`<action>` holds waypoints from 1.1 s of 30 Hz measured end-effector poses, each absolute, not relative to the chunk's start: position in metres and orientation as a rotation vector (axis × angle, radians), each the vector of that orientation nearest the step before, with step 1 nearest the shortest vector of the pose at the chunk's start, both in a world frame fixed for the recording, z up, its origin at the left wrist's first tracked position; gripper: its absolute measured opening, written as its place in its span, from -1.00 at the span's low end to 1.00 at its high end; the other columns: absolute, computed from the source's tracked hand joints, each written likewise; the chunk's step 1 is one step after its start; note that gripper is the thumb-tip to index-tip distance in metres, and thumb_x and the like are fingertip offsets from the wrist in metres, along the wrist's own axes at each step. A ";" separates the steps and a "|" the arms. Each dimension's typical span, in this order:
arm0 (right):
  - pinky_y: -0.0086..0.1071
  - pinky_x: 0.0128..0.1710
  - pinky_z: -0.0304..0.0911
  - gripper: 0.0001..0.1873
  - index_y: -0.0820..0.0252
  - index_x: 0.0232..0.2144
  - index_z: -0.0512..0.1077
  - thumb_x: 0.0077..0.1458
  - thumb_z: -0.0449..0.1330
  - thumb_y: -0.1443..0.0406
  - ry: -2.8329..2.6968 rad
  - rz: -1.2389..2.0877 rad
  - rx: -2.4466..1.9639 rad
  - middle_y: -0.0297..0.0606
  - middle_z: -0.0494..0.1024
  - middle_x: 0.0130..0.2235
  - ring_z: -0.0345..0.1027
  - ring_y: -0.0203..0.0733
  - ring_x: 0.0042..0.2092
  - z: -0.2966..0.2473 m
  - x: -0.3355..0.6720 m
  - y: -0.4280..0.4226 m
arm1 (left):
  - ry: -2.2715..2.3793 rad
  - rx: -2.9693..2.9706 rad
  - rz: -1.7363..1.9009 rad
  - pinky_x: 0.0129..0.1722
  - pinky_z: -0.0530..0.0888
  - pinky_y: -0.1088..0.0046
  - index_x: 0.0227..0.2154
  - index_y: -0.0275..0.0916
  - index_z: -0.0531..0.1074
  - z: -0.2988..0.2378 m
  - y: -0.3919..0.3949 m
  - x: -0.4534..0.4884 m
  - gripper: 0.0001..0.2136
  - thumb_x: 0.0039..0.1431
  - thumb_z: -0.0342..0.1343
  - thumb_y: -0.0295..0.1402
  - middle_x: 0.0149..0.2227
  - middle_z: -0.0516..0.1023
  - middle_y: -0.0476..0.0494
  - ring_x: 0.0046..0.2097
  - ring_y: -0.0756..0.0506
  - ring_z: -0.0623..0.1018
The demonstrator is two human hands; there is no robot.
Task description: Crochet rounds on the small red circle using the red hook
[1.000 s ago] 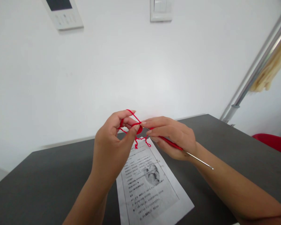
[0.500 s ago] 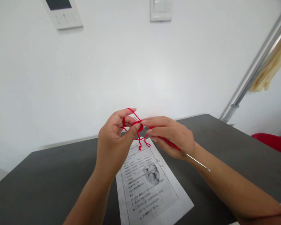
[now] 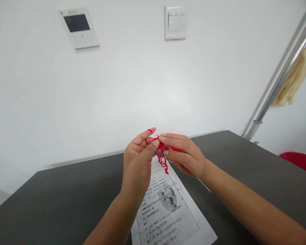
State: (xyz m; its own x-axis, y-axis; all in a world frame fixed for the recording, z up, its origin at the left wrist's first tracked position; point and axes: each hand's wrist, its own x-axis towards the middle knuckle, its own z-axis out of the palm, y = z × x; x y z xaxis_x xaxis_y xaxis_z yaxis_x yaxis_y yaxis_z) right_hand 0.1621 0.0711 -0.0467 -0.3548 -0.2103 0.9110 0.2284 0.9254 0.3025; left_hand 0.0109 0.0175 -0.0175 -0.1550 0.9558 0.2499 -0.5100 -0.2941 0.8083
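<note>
Above the dark table (image 3: 53,204), where a printed sheet (image 3: 168,214) lies flat, the person's two hands meet in the air before the white wall (image 3: 117,85). Her left hand (image 3: 137,160) has its fingers closed narrowly, pinching a small red crochet piece (image 3: 161,147) with red yarn (image 3: 150,131) looped over the forefinger, a short tail dangling toward the sheet. Her right hand (image 3: 186,154) grips a crochet hook (image 3: 173,149), tip at the pinched work; a stitch seems under way, and the next pull likely calls for steady yarn tension.
</note>
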 end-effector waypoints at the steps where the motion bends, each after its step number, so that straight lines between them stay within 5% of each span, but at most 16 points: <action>1: -0.16 0.08 0.50 -0.78 0.24 0.01 0.39 0.34 0.07 0.41 -1.864 -0.451 -0.020 -0.01 0.58 -0.03 0.38 -0.09 0.21 -0.049 0.160 0.071 | 0.700 0.941 1.710 -0.31 0.51 0.60 -0.26 -0.27 0.62 -0.018 0.017 0.011 -0.69 -0.15 0.42 -0.45 -0.46 0.58 0.00 -0.39 0.07 0.54; 7: -0.15 0.06 0.49 -0.84 0.21 -0.08 0.41 0.32 0.09 0.40 -1.824 -0.418 -0.150 0.02 0.55 -0.01 0.43 -0.07 0.14 -0.053 0.151 0.061 | 0.922 1.251 1.806 -0.36 0.47 0.61 -0.14 -0.25 0.55 -0.020 0.016 0.007 -0.70 0.01 0.34 -0.43 -0.47 0.52 0.08 -0.42 0.08 0.50; 12: -0.15 0.03 0.48 -0.82 0.23 -0.12 0.42 0.24 0.15 0.48 -1.816 -0.264 -0.218 0.04 0.60 -0.05 0.50 -0.05 0.05 -0.045 0.149 0.048 | 1.111 1.703 1.814 -0.15 0.51 0.41 -0.06 -0.24 0.48 -0.024 0.023 -0.006 -0.73 0.16 0.20 -0.43 -0.37 0.56 0.00 -0.26 -0.04 0.58; 19: -0.24 -0.01 0.52 -0.83 0.22 -0.12 0.46 0.28 0.13 0.46 -1.920 -0.117 -0.326 -0.05 0.67 -0.11 0.57 -0.14 -0.03 -0.036 0.153 0.043 | 1.452 2.449 1.757 -0.20 0.50 0.40 -0.17 -0.29 0.47 -0.019 0.035 -0.026 -0.81 0.19 0.07 -0.59 -0.32 0.58 -0.09 -0.28 -0.06 0.57; 33: -0.24 -0.10 0.56 -0.87 0.25 -0.18 0.45 0.31 0.10 0.42 -2.065 -0.323 -0.370 -0.03 0.69 -0.18 0.61 -0.08 -0.14 -0.033 0.153 0.046 | 1.528 2.360 1.690 -0.17 0.48 0.31 -0.22 -0.22 0.42 -0.036 0.053 -0.023 -0.80 0.20 -0.01 -0.59 -0.26 0.58 -0.17 -0.20 -0.15 0.57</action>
State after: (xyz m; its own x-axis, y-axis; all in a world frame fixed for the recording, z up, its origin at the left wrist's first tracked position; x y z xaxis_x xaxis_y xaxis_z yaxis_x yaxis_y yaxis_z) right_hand 0.1525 0.0456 -0.0332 -0.4779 0.1288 0.8689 0.3880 0.9184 0.0773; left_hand -0.0234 0.0531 -0.0355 0.0397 0.5957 0.8022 0.7380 -0.5587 0.3784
